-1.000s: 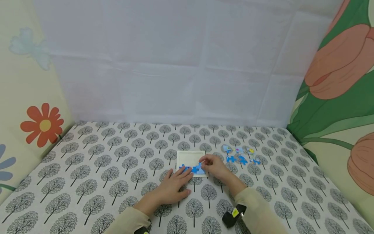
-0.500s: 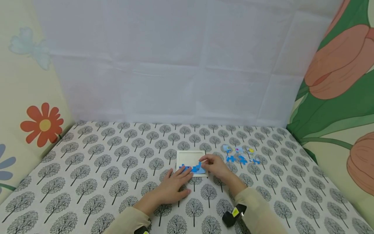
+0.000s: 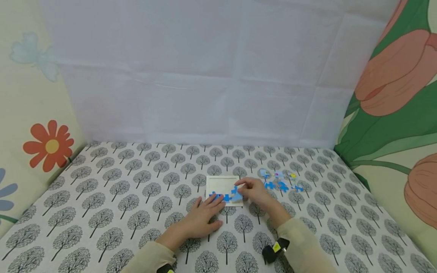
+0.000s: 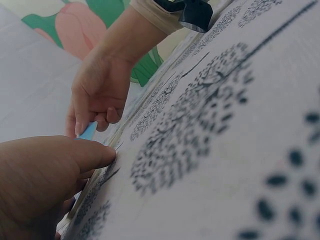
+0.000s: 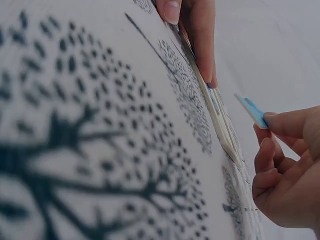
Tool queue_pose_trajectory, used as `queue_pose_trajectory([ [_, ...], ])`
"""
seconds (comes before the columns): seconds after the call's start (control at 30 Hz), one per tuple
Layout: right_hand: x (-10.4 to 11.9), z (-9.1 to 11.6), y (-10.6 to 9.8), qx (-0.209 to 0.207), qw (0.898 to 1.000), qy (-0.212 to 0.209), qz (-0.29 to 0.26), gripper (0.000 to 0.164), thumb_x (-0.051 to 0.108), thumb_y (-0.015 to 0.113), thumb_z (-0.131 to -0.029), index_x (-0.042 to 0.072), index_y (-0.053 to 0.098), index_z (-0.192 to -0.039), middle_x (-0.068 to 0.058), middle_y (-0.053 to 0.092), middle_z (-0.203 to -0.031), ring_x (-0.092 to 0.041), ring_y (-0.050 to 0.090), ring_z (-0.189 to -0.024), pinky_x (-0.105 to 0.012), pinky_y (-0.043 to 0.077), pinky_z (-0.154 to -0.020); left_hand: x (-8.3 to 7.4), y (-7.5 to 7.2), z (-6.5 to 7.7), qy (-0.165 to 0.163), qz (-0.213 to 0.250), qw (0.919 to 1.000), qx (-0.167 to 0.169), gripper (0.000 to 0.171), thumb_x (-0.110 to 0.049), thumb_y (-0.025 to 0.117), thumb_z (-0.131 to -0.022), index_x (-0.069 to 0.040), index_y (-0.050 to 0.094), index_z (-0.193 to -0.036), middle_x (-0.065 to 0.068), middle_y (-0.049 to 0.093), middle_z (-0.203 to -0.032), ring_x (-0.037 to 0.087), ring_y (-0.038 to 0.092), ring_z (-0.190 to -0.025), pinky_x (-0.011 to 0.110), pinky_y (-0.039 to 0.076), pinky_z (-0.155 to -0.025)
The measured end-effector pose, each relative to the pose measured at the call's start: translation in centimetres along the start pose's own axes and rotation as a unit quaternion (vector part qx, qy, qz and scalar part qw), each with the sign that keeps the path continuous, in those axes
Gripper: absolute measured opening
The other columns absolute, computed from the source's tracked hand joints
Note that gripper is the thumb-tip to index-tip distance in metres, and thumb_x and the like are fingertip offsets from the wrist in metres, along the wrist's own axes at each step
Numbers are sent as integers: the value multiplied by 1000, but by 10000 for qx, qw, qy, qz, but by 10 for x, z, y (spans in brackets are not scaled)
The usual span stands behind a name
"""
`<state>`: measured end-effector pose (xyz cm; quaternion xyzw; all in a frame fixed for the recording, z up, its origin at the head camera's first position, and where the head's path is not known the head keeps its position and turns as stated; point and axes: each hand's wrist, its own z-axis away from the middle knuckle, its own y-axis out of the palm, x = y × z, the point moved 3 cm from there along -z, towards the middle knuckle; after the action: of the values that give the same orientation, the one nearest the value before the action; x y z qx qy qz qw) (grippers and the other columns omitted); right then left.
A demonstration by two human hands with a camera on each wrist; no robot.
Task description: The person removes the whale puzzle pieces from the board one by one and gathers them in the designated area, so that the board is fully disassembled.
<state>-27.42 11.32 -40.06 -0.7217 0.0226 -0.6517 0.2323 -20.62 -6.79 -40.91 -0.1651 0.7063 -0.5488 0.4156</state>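
A white puzzle tray (image 3: pixel 222 184) lies on the cloth, with blue jigsaw pieces (image 3: pixel 227 198) along its near side. My left hand (image 3: pixel 200 220) rests with fingers spread over its near-left corner, fingertips on the pieces. At the tray's right side, my right hand (image 3: pixel 253 190) pinches a light blue puzzle piece (image 3: pixel 236 197) between thumb and fingers. In the right wrist view that puzzle piece (image 5: pixel 251 111) is tilted and held clear of the tray edge (image 5: pixel 220 125). The left wrist view shows only a corner of the puzzle piece (image 4: pixel 88 131) beyond my left hand (image 4: pixel 45 170).
Several loose puzzle pieces (image 3: pixel 283 186) lie in two rows to the right of the tray, some blue, one with a yellow sun-like shape (image 3: pixel 293 176). A tree-print cloth (image 3: pixel 136 227) covers the table. A white sheet (image 3: pixel 205 76) hangs behind it.
My right hand has moved slightly to the right and lifted the light blue piece, which now tilts away from the pieces in the tray. My left hand has stayed still.
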Motion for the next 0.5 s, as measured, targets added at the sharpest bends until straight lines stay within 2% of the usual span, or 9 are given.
queue_pose_trajectory([
  [0.27,1,3,-11,-175,9997,166,-104,18,3,56,-83,-2,60,-99,-2,51,-64,-15,46,-60,-30,41,-56,0,1,1,-58,25,10000,4,52,-30,48,-87,-6,36,-132,8,25,-139,28,13,-127,57,6,-94],
  [0.5,4,6,-24,-152,9998,102,73,19,4,54,-84,-2,59,-101,-4,54,-69,-24,49,-66,-35,42,-59,1,0,1,-90,14,10000,39,52,-30,47,-87,-7,35,-133,8,24,-139,28,12,-127,57,5,-95],
])
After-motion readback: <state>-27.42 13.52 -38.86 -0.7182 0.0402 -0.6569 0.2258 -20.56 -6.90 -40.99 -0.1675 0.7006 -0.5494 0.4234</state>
